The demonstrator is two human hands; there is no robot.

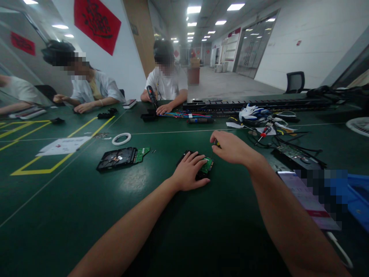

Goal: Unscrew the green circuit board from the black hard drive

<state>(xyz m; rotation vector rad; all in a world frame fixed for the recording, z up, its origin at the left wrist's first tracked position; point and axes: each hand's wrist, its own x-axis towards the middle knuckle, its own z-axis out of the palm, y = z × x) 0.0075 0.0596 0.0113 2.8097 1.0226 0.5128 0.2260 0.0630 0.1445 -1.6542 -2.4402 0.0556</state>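
In the middle of the table lies a hard drive (207,166) with a green circuit board, partly covered by my left hand (188,173). That hand rests flat on the drive, its fingers spread. Just right of the drive, my right hand (230,148) is raised with its fingers curled around a screwdriver (218,144). Only a bit of the yellow-and-black handle shows, and the tip is hard to make out. To the left lies another hard drive (117,158), its green board (142,154) sticking out at one end, with several tiny screws (153,151) beside it.
A white ring (121,139) and a paper sheet (63,146) lie left. Gloves (253,114), cables, a red screwdriver (263,133) and a circuit-board device (298,157) are right, near a phone-like screen (305,196) and blue bin (359,196). Co-workers sit opposite; one holds a power screwdriver (152,96).
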